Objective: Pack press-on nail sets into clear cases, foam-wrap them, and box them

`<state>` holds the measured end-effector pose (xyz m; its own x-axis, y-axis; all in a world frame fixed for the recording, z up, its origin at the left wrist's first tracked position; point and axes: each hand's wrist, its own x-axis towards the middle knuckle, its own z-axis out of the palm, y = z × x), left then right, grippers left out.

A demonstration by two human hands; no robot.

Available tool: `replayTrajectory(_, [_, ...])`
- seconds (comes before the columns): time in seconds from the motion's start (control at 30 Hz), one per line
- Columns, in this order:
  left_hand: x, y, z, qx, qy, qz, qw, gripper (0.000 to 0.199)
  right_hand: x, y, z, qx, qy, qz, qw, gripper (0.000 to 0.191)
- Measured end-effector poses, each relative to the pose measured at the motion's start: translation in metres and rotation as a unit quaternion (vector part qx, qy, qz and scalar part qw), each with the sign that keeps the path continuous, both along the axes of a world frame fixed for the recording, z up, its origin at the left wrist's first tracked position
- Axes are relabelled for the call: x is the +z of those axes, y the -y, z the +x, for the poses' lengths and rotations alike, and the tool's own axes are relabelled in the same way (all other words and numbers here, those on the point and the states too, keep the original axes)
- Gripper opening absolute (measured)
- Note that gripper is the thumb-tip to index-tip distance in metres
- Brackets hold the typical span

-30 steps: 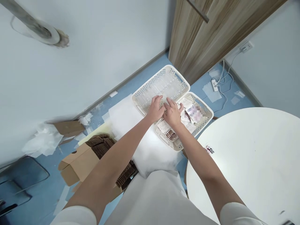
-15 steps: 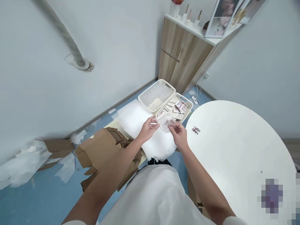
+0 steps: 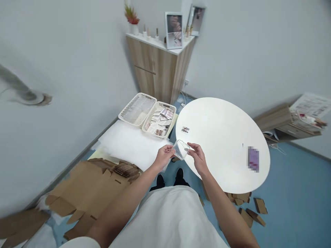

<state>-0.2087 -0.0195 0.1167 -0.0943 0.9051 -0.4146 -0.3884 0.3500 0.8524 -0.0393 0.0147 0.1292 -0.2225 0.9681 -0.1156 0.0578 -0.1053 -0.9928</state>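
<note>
A clear plastic box (image 3: 181,149) is held between my two hands, near the left edge of the round white table (image 3: 219,144). My left hand (image 3: 164,155) pinches its left side, and my right hand (image 3: 197,155) grips its right side. On the table lies a small card of nail-like pieces (image 3: 185,130). Beyond my left hand, a white basket (image 3: 173,109) holds many printed cards and packets. Beside it stands a second white basket (image 3: 123,112) with clear plastic pieces inside.
White sheeting (image 3: 126,139) lies below the baskets. Flattened cardboard (image 3: 95,186) spreads at the lower left. A wooden cabinet (image 3: 165,69) stands in the corner. A blurred purple item (image 3: 253,159) rests on the table; small brown boxes (image 3: 260,205) lie on the floor.
The view has turned right. My hands and the clear box have moved from over the baskets and sheeting to the table's left edge.
</note>
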Motion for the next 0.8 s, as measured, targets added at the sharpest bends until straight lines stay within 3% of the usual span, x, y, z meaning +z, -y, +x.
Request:
replayTrajectory(0.13, [-0.001,-0.018,0.040,-0.046,-0.004,-0.001,0.999,0.031,0.010,0.002,0.048,-0.037,0.132,0.109,0.985,0.036])
replayTrajectory(0.23, [-0.003,-0.032,0.074,-0.085,-0.003,-0.002,0.996,0.029,0.017,0.004,0.082,0.025,0.248,0.181,0.951,0.044])
replayTrajectory(0.33, [-0.005,-0.043,0.109,-0.126,-0.009,0.013,0.992,0.026,0.018,0.000,0.113,0.076,0.339,0.212,0.914,0.050])
replayTrajectory(0.47, [-0.009,-0.057,0.153,-0.170,-0.038,0.038,0.984,0.026,0.008,-0.010,0.152,0.055,0.404,0.223,0.886,0.044])
replayTrajectory(0.63, [-0.009,-0.067,0.197,-0.205,-0.052,0.061,0.975,0.030,-0.003,-0.022,0.191,-0.004,0.368,0.188,0.911,0.031])
replayTrajectory(0.8, [-0.013,-0.063,0.223,-0.222,-0.047,0.050,0.973,0.062,-0.011,-0.031,0.225,-0.023,0.158,0.056,0.986,0.068])
